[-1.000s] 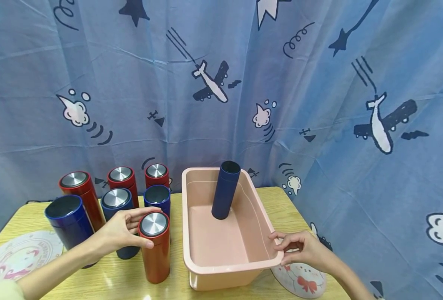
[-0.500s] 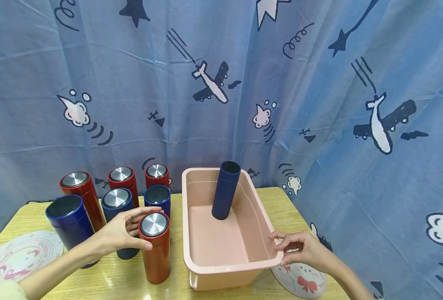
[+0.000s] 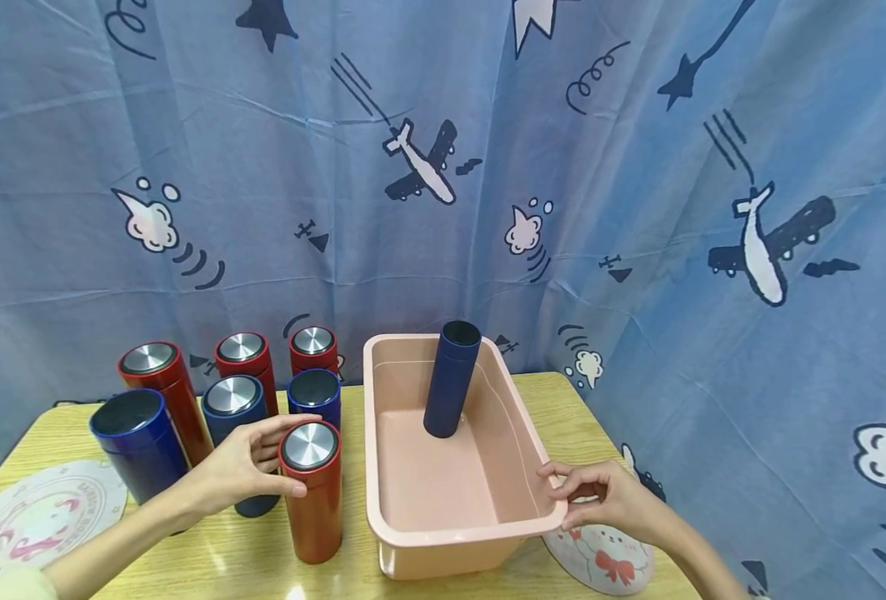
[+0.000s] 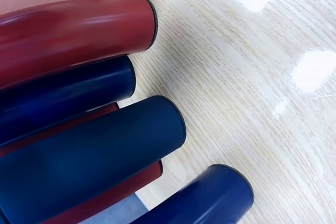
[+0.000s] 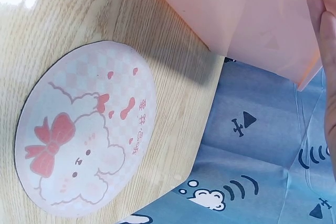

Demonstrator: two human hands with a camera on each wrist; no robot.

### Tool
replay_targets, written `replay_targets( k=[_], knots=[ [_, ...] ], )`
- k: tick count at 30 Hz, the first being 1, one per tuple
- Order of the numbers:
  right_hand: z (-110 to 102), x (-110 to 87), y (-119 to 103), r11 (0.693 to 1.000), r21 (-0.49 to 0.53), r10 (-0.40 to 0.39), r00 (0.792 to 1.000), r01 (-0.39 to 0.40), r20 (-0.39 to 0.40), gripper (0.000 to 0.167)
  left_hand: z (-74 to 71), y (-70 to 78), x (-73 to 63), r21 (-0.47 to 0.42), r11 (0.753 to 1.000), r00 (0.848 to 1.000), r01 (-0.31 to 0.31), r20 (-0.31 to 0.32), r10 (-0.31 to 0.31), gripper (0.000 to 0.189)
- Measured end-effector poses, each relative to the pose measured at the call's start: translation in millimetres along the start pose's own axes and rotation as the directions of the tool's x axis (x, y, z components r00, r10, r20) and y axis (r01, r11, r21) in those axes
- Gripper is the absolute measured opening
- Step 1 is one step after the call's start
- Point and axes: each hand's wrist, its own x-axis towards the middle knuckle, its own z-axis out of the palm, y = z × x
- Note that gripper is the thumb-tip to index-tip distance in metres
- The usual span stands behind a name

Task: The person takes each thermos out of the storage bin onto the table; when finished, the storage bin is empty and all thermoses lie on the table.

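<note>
In the head view, my left hand (image 3: 243, 469) grips an orange-red thermos (image 3: 313, 508) near its steel-topped lid, thumb on the near side and fingers behind. That thermos stands upright left of a pink plastic tub (image 3: 443, 540). My right hand (image 3: 611, 500) pinches the tub's right rim near the front corner. Inside the tub, a dark blue thermos (image 3: 452, 383) stands at the back. The left wrist view shows the red thermos (image 4: 89, 35) nearest the tub, with blue ones beside it; the left hand is out of that view.
Left of the tub stand more thermoses: a glossy blue one (image 3: 142, 450), a dark blue one (image 3: 234, 408), another blue one (image 3: 315, 396) and three red ones behind, including a red thermos (image 3: 176, 400). Round mats (image 3: 45, 517) lie at both sides. A blue curtain (image 3: 443, 250) hangs behind the table.
</note>
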Motion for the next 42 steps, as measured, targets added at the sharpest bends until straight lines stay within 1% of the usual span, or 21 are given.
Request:
replay_targets(
  k=[2,4,7,11,16,19,22,24,25,28,30,33,36,39,42],
  knots=[
    [0.3,0.3,-0.2,1.0,-0.001,0.0,1.0,0.0,0.0,0.025,-0.4,-0.4,0.0,-0.001,1.0,1.0,0.017,-0.005,-0.017,0.077],
    [0.4,0.4,-0.4,1.0,0.002,-0.002,1.0,0.002,0.0,0.025,-0.7,-1.0,0.0,0.011,1.0,1.0,0.01,0.0,-0.01,0.078],
    [0.4,0.5,-0.8,1.0,0.0,-0.005,1.0,0.005,0.0,0.025,-1.7,-2.4,-1.1,0.01,1.0,1.0,0.019,-0.007,-0.019,0.08],
    [0.1,0.7,-0.9,1.0,-0.019,-0.012,1.0,0.012,0.0,0.025,-4.2,-5.4,-5.7,-0.006,1.0,1.0,-0.011,-0.017,0.011,0.081],
    [-0.4,1.0,-0.9,0.999,-0.042,-0.009,1.0,0.009,-0.006,0.024,-7.6,-8.7,-12.7,-0.041,0.996,0.997,-0.073,-0.025,0.072,0.075],
    [-0.4,1.3,-1.0,0.999,-0.038,-0.009,1.0,0.009,-0.006,0.024,-11.2,-9.1,-17.7,-0.044,0.992,0.992,-0.121,-0.04,0.119,0.07],
    [-0.2,1.1,-1.4,1.0,-0.027,-0.006,1.0,0.006,-0.005,0.024,-15.2,-7.0,-23.7,-0.03,0.988,0.987,-0.152,-0.065,0.15,0.066],
    [-0.2,0.8,-1.7,1.0,-0.024,-0.003,1.0,0.003,-0.005,0.024,-17.7,-4.0,-27.8,-0.016,0.99,0.986,-0.141,-0.087,0.139,0.064],
    [-0.1,0.6,-1.7,1.0,-0.024,-0.003,1.0,0.003,-0.005,0.024,-18.6,-1.8,-29.8,-0.008,0.992,0.987,-0.125,-0.101,0.124,0.062],
    [-0.2,0.0,-1.3,1.0,-0.026,-0.007,1.0,0.007,-0.005,0.023,-21.1,6.7,-36.5,0.026,0.998,0.987,-0.053,-0.154,0.056,0.058],
    [-0.3,-0.4,-0.7,1.0,-0.026,-0.014,1.0,0.014,-0.004,0.023,-22.5,13.0,-40.4,0.043,0.999,0.981,0.005,-0.196,0.004,0.057],
    [-0.2,-0.7,0.6,0.999,-0.026,-0.025,1.0,0.025,-0.002,0.023,-24.5,20.5,-45.9,0.055,0.997,0.971,0.059,-0.236,-0.045,0.055],
    [0.0,-0.7,1.2,0.999,-0.022,-0.029,1.0,0.029,0.0,0.024,-25.6,26.8,-49.9,0.026,0.998,0.963,0.065,-0.264,-0.056,0.052],
    [0.1,-0.6,1.3,0.999,-0.02,-0.027,1.0,0.027,0.0,0.024,-26.2,33.6,-52.5,0.003,0.999,0.955,0.05,-0.292,-0.047,0.05],
    [0.2,-0.5,1.2,0.999,-0.022,-0.026,1.0,0.026,0.0,0.025,-23.9,43.1,-54.4,0.026,0.998,0.942,0.056,-0.332,-0.044,0.051]
  ],
)
